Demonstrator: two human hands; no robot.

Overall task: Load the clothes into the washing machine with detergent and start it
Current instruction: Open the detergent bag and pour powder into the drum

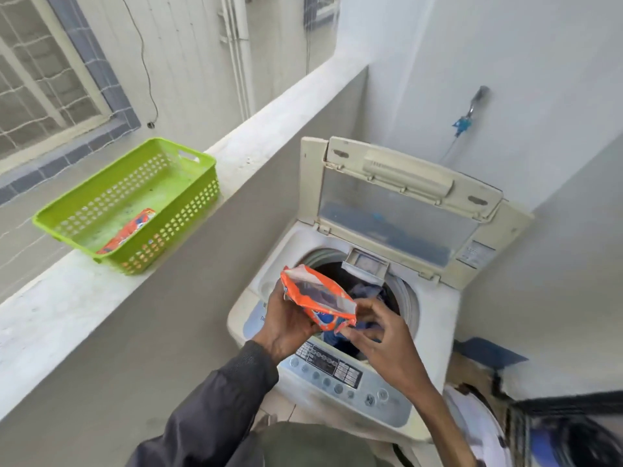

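A white top-loading washing machine [435, 318] stands against the wall with its lid [397, 210] raised. Blue clothes [367, 293] lie in its drum. Over the drum's front edge I hold an orange detergent packet [320, 298], its torn top open. My left hand [290, 321] grips the packet from the left and underneath. My right hand [384, 335] pinches the packet's lower right corner. The control panel [340, 375] with its buttons lies just below my hands.
A green plastic basket [188, 210] sits on the concrete ledge [84, 298] at the left, with another orange packet [129, 230] inside. A tap with a blue fitting [467, 117] juts from the wall behind the machine. Dark items [566, 433] crowd the lower right corner.
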